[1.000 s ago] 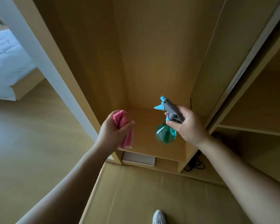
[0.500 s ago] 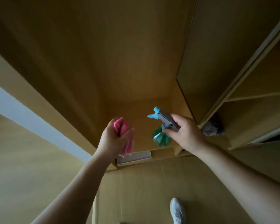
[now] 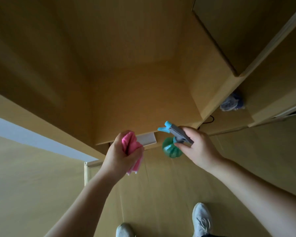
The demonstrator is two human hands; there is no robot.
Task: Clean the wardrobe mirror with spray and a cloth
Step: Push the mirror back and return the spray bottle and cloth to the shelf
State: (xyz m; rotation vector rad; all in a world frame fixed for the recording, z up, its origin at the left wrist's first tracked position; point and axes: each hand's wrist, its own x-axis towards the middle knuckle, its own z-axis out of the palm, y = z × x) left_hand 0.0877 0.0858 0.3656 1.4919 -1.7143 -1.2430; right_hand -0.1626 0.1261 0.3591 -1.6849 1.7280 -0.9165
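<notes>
Wood-panelled wardrobe (image 3: 135, 82) fills the upper two thirds of the frame, its open compartment seen from above with shelves stepping off toward the upper right, while pale wood floor (image 3: 32, 177) takes the lower part and a light strip of wall (image 3: 32, 139) cuts diagonally across the left side. Two bare forearms reach up from the bottom edge toward the middle of the frame. At centre right, the right hand (image 3: 198, 149) is wrapped round the grey trigger head of a spray bottle (image 3: 171, 149), fingers curled tight about the neck; the round green body hangs below and to the left of the fist, and the blue nozzle (image 3: 165, 128) points toward the upper left. Whether the trigger is being squeezed cannot be told. Just left of it, apart from the bottle, the left hand (image 3: 120, 156) is clenched on a bunched pink cloth (image 3: 129, 140), thumb pressed across the front; folds poke out above the fist and a flap hangs beneath it. Two pale trainers (image 3: 202, 219) stand on the floor at the bottom edge. A blue and purple bundle (image 3: 232, 103), too blurred to identify, sits in a lower compartment at the right. A small white panel (image 3: 146, 139) shows under the wardrobe base between the hands, and a black cable (image 3: 209, 119) loops just above the right hand
</notes>
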